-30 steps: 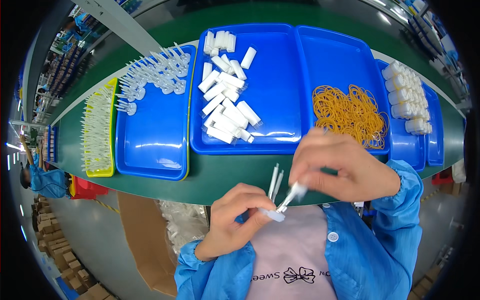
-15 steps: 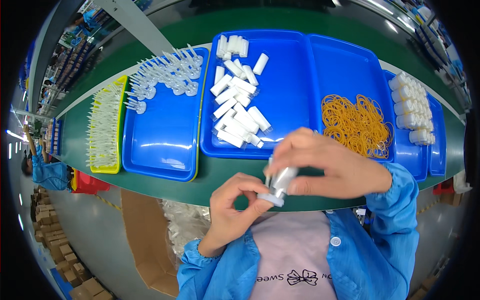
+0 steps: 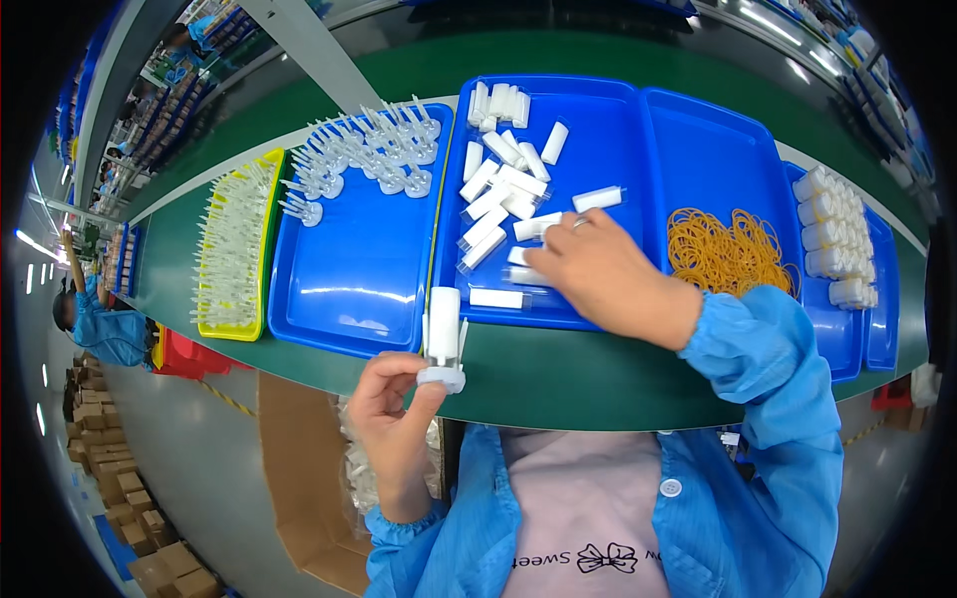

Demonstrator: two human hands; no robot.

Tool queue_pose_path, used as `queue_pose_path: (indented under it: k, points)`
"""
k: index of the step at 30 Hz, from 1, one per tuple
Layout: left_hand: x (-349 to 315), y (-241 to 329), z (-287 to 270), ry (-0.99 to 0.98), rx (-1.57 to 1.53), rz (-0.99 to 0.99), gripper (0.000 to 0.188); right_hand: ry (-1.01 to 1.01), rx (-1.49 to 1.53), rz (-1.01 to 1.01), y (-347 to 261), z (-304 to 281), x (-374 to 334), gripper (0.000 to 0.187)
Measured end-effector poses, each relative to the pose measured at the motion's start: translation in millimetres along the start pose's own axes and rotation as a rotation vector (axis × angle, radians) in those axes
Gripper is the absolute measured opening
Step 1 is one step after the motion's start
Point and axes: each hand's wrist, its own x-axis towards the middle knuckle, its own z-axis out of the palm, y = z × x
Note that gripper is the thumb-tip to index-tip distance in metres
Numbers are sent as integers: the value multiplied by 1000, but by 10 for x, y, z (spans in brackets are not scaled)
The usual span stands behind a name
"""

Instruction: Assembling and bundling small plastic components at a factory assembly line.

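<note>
Pinching pronged base by its rim in left hand, with white cylinder upright between its prongs, and holding right hand, fingers bent, grip not discernible, among loose cylinders in middle blue tray, apparently with one filled and bare pronged bases in left blue tray yet unfilled.

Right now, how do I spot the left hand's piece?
Find the green table, then the left hand at its near edge. It pinches a round, pronged base. Unlike the pronged pieces in the leftmost blue tray, this base carries an upright white roll.
</note>
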Motion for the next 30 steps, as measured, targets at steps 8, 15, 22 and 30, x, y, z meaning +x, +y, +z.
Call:
queue_pose_path:
  k: [8, 15, 22, 30]
  points:
    - [4, -33, 217, -177, 37, 123, 16, 134, 344, 221, 427, -380, -138, 16]
    - [-12, 26, 311, -187, 149, 197, 15, 220, 210, 278, 459, -487, -47, 17]
    - [-35, 62, 392, -244, 163, 297, 17, -109, 1307, 388, 298, -704, -96, 17]
    - [-27, 125, 461, -298, 221, 334, 21, -176, 1344, 324, 269, -666, -124, 19]
